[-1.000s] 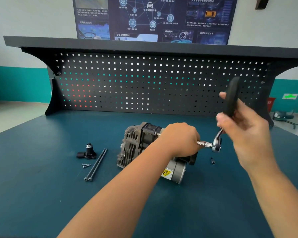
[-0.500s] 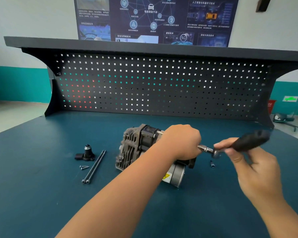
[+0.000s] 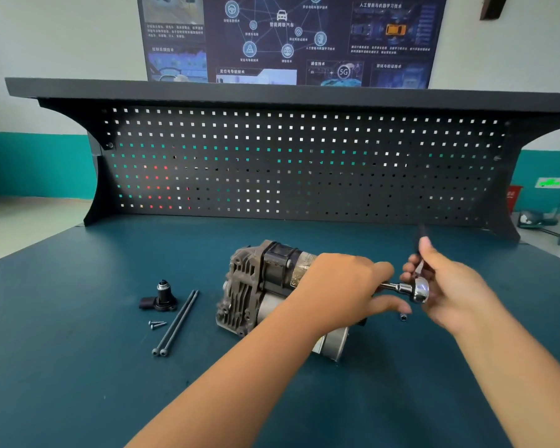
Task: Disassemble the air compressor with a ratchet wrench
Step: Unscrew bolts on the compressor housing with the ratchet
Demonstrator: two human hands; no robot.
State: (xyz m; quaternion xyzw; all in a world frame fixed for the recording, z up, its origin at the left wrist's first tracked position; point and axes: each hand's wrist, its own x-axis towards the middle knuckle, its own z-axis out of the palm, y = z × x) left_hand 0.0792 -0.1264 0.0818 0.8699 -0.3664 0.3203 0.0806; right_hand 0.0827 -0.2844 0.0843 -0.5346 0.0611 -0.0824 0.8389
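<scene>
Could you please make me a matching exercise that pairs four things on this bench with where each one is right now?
Things:
1. ratchet wrench
2. long bolts
3. small screws
4. air compressor

Places:
A. under the left hand
B. side by side, left of the compressor
C. held in the right hand
D. just left of the bolts, in front of the black fitting

Pairs: 1-C, 2-B, 3-D, 4-A

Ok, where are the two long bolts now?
In the head view, the long bolts lie side by side on the bench top, left of the air compressor, with the small screws and black fitting just to their left.
</scene>
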